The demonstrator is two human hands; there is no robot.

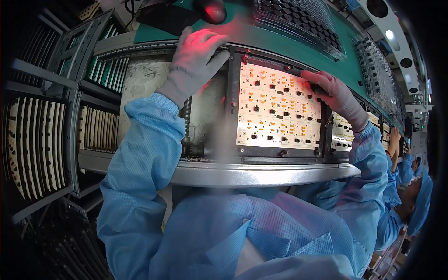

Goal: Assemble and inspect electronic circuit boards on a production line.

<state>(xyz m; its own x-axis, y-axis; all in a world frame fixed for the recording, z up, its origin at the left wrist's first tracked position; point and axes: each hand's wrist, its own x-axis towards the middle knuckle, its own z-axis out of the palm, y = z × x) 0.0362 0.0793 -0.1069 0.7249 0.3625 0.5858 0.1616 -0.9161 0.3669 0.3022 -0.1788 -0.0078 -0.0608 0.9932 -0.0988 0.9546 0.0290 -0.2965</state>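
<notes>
My left hand [196, 65], in a pale glove, rests over the rail [140, 50] at the far side of the work line, fingers stretched out and thumb apart. To its right lies a white circuit board [280, 109] in a black carrier frame [233, 95]. Rows of small black and orange parts dot the board. At the board's far right corner is my gloved right hand [336, 95], its fingers bent and drawn together. Something dark shows under those fingertips, too hidden to name. Red light falls on both hands.
Clear trays of black round parts [298, 21] stand on the green mat [233, 30], near a black mouse [210, 10]. Racks of boards [37, 144] fill the left side. A metal edge [261, 175] runs before me. Co-workers [403, 186] sit at the right.
</notes>
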